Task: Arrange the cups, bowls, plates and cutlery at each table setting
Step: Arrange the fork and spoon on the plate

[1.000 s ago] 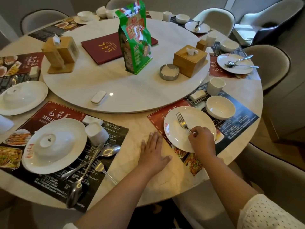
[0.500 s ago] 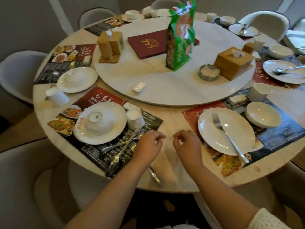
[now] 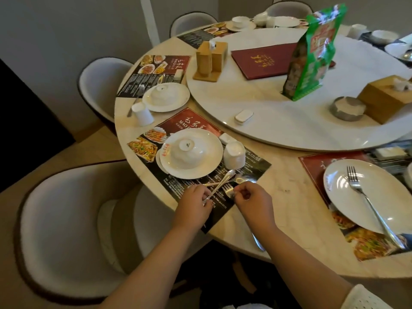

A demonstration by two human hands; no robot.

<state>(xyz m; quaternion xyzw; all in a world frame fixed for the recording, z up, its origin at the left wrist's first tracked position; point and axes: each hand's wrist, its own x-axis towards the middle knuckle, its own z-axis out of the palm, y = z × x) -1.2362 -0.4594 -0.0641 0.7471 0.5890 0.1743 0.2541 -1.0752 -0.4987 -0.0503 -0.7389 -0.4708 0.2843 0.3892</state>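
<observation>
Both hands are over the front placemat, just below the plate with an upturned bowl. The left hand pinches a spoon. The right hand seems to pinch the fork, though its fingers hide the grip.

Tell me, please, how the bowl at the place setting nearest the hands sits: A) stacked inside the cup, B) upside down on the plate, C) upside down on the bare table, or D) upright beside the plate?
B: the bowl rests rim-down, its foot ring facing up, on the white plate, with the cup standing beside the plate.
</observation>
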